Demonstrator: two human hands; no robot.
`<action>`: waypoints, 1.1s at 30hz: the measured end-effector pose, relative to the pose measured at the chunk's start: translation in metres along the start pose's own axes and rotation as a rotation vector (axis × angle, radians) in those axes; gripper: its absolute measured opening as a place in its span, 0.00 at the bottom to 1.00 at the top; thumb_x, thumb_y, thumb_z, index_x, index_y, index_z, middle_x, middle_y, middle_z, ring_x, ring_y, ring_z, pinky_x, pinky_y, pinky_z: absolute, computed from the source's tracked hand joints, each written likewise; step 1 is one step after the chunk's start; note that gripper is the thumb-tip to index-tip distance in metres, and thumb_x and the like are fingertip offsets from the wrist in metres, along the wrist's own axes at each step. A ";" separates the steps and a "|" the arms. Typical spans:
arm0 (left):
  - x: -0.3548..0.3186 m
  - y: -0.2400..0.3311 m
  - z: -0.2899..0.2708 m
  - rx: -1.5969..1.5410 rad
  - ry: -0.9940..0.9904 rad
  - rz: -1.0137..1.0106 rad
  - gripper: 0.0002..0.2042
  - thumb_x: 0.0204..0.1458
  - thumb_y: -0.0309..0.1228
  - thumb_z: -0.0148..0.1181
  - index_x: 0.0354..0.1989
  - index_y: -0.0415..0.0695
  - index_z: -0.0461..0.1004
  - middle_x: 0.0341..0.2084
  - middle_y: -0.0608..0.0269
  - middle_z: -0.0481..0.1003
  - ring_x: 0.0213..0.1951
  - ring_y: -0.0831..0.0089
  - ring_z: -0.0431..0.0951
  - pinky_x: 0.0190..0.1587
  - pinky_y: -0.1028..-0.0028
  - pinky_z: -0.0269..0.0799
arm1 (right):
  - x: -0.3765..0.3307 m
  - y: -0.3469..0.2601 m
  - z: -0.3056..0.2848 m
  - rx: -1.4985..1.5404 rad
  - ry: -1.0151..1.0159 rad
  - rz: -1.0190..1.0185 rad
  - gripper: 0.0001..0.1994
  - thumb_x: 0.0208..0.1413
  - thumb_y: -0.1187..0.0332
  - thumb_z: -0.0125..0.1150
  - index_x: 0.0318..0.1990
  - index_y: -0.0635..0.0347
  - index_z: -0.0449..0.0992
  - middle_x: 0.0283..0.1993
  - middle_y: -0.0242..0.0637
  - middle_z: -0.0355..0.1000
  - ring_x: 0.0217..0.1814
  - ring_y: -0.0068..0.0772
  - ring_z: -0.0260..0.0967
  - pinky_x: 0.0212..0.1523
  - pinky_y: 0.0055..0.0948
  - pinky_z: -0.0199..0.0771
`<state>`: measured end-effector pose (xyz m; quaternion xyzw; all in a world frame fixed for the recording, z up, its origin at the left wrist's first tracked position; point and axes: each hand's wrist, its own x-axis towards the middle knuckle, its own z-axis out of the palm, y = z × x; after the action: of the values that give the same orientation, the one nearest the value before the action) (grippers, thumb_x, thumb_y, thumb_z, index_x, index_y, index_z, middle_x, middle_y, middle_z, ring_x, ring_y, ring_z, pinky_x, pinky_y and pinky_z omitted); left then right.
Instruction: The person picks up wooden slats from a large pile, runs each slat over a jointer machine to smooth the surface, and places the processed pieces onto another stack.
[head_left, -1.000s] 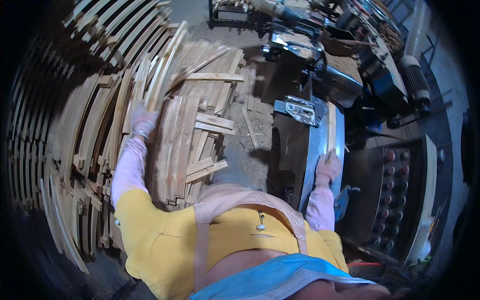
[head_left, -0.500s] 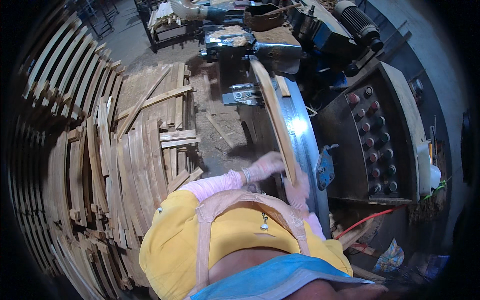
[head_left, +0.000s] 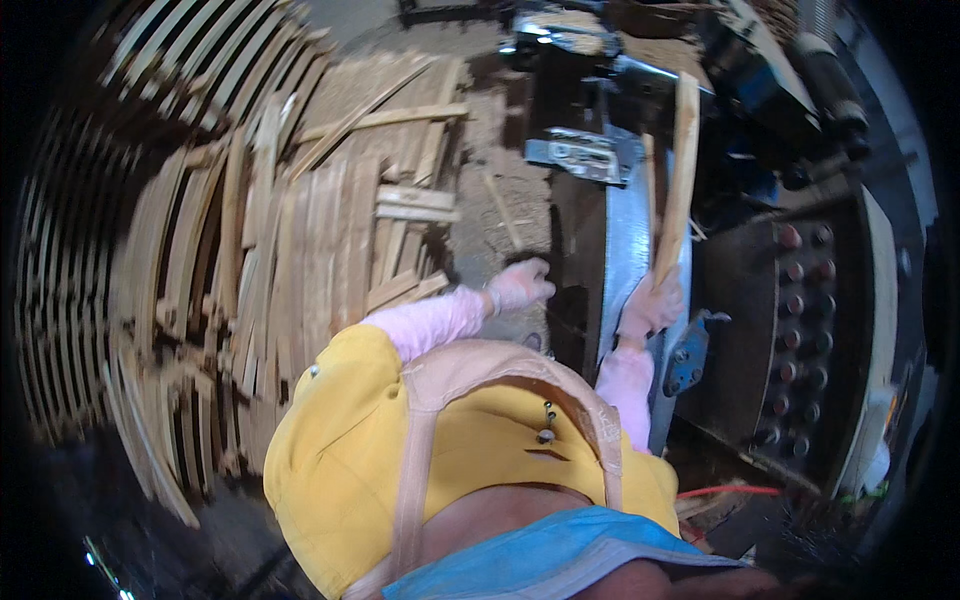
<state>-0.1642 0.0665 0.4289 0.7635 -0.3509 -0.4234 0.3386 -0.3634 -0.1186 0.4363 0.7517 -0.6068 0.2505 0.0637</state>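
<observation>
Gripping a wooden slat [head_left: 676, 180] upright over the metal machine table [head_left: 625, 250], the right hand [head_left: 652, 305] positions it, while the left hand [head_left: 520, 284] hovers half-closed and empty beside it; lowering needs alignment.

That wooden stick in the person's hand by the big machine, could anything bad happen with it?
Maybe. The right hand grips the wooden strip right over the shiny metal machine bed, so fingers could get pinched there. The left hand is also near the machine's edge. And the heap of loose wooden strips lies close beside the person, so tripping looks possible.
</observation>
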 end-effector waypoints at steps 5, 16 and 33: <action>0.028 -0.070 -0.073 0.469 0.464 -0.135 0.30 0.50 0.48 0.63 0.59 0.43 0.76 0.49 0.43 0.80 0.55 0.51 0.80 0.56 0.61 0.76 | 0.032 -0.025 0.008 0.021 -0.288 0.037 0.30 0.60 0.51 0.64 0.68 0.48 0.69 0.52 0.49 0.76 0.54 0.56 0.72 0.53 0.53 0.73; -0.071 -0.236 -0.172 0.844 0.661 -0.675 0.38 0.54 0.31 0.54 0.78 0.54 0.52 0.78 0.47 0.47 0.79 0.47 0.39 0.78 0.47 0.28 | -0.155 0.137 -0.119 -0.026 -0.300 -0.087 0.28 0.55 0.57 0.66 0.62 0.60 0.74 0.44 0.56 0.76 0.48 0.63 0.72 0.46 0.60 0.71; 0.038 0.000 -0.199 -0.381 0.898 -0.024 0.32 0.44 0.25 0.67 0.61 0.38 0.65 0.38 0.49 0.78 0.34 0.58 0.81 0.41 0.62 0.82 | 0.063 -0.046 0.030 0.143 -0.424 -0.073 0.24 0.60 0.56 0.61 0.62 0.54 0.75 0.43 0.49 0.80 0.47 0.55 0.76 0.49 0.49 0.74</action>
<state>0.0269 0.0793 0.4957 0.7991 -0.0776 -0.1129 0.5854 -0.3026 -0.1744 0.4483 0.8116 -0.5596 0.1271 -0.1098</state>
